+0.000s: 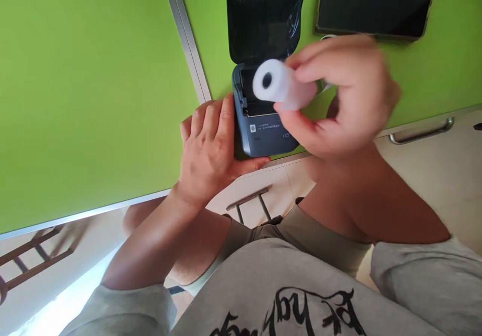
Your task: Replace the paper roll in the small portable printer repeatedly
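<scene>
A dark blue-grey label printer (pixel 259 137) stands near the table's front edge with its black lid (pixel 263 19) swung up and back. My left hand (pixel 211 140) cups its near left corner, fingers along the left side and thumb along the front. Over the printer's uncovered bay (pixel 250 102), my right hand (pixel 339 95) pinches a white paper roll (pixel 276 82) between thumb and fingers. The roll's dark core hole faces left, and motion blurs it slightly. It covers part of the bay. A thin strip of paper shows behind my right hand.
The green tabletop (pixel 94 90) has a metal seam strip (pixel 188 39) left of the printer. A phone (pixel 376 4) lies face up at the back right. Below the front edge are a metal drawer handle (pixel 422 131) and my legs.
</scene>
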A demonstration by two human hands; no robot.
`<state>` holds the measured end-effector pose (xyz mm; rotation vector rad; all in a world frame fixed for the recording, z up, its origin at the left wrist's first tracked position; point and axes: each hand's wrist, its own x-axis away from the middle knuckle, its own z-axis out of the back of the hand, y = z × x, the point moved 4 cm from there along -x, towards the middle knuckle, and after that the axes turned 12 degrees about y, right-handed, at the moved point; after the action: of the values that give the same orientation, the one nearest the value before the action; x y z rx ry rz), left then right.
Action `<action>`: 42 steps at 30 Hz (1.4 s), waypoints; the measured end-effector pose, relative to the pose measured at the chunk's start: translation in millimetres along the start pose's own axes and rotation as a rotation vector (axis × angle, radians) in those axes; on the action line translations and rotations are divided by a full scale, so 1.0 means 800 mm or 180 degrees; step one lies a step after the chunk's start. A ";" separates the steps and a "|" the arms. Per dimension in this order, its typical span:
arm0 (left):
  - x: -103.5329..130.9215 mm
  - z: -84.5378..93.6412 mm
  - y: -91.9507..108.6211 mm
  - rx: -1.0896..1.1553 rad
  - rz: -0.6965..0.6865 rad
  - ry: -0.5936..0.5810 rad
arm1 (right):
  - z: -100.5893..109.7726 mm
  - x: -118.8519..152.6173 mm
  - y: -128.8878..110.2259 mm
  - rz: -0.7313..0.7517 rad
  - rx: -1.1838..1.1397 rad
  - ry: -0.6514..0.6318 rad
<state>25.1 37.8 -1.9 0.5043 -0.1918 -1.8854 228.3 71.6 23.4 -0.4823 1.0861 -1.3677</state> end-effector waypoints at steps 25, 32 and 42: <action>0.004 -0.002 0.001 -0.0060 -0.0148 0.0126 | -0.015 -0.017 -0.028 0.1742 0.0497 -0.0129; 0.004 0.000 0.002 -0.0089 -0.0083 0.0089 | -0.010 -0.021 -0.030 0.1967 0.0682 0.0056; 0.002 0.001 0.004 -0.0117 -0.0051 0.0022 | -0.011 -0.021 -0.038 0.1787 0.1160 -0.0112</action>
<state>26.8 34.8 -0.6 0.4886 -0.1486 -1.8993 207.5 83.4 49.4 0.0694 0.8313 -1.0151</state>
